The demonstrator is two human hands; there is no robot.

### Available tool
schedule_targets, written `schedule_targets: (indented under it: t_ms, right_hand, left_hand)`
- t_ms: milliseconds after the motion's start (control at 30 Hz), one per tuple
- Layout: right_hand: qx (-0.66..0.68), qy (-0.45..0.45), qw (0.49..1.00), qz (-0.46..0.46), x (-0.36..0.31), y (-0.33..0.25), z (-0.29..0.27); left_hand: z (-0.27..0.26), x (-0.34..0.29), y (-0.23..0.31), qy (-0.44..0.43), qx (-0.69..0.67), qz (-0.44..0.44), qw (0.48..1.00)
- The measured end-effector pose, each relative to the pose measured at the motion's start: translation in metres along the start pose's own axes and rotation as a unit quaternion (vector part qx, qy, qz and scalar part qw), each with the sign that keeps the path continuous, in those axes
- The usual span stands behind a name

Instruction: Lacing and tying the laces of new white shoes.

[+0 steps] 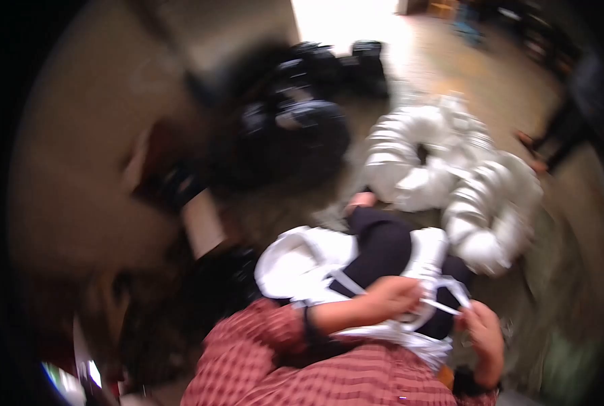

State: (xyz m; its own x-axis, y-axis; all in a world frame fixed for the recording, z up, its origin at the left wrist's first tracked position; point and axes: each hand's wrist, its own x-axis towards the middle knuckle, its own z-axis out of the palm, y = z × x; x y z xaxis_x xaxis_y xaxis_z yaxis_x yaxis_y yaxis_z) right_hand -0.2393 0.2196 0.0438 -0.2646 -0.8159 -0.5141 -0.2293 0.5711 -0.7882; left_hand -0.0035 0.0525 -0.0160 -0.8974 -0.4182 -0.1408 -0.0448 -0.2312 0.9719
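Over my lap, my left hand (391, 299) is closed with its fingers pinched on a narrow white strap (443, 307). The strap runs across to my right hand (481, 331), whose fingertips are pinched on its other end. Beneath and between the hands, a bundle of white pieces (426, 252), stacked and soft-looking, lies on my dark-trousered legs. A rounded white cap-like piece (288, 264) with loose bands rests on my lap, left of my left hand. Motion blur hides the exact kind of these white pieces.
Long curved stacks of nested white pieces (488, 210) lie on the floor ahead to the right. Shiny black bags (295, 135) sit ahead to the left, near a pale box-like object (202, 223). A person in dark clothes (576, 111) is at the far right.
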Motion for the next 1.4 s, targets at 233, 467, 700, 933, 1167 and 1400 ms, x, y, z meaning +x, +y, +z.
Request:
schedule_targets:
  t_ms: [233, 467, 700, 933, 1167, 1400]
  right_hand:
    - [0.504, 0.121, 0.853, -0.057, 0.035, 0.072, 0.043]
    - [0.718, 0.17, 0.67, -0.086, 0.037, 0.066, -0.001]
    - [0.627, 0.267, 0.727, -0.086, 0.041, 0.077, -0.005]
    - [0.556, 0.325, 0.752, -0.138, 0.034, 0.086, -0.037]
    - [0.102, 0.284, 0.944, -0.132, 0.026, 0.052, -0.009]
    - [0.016, 0.169, 0.961, -0.217, 0.009, 0.017, 0.04]
  left_hand:
    - [-0.056, -0.025, -0.021, 0.101, -0.223, -0.033, 0.969]
    - [-0.081, 0.019, 0.04, 0.14, -0.31, 0.068, 0.938]
    - [-0.131, -0.01, 0.041, 0.163, -0.327, 0.099, 0.925]
    - [-0.15, -0.009, 0.054, 0.137, -0.281, 0.13, 0.941]
    - [-0.095, -0.007, 0.044, 0.158, 0.127, 0.102, 0.974]
    - [-0.034, -0.025, 0.023, -0.005, 0.529, 0.105, 0.842]
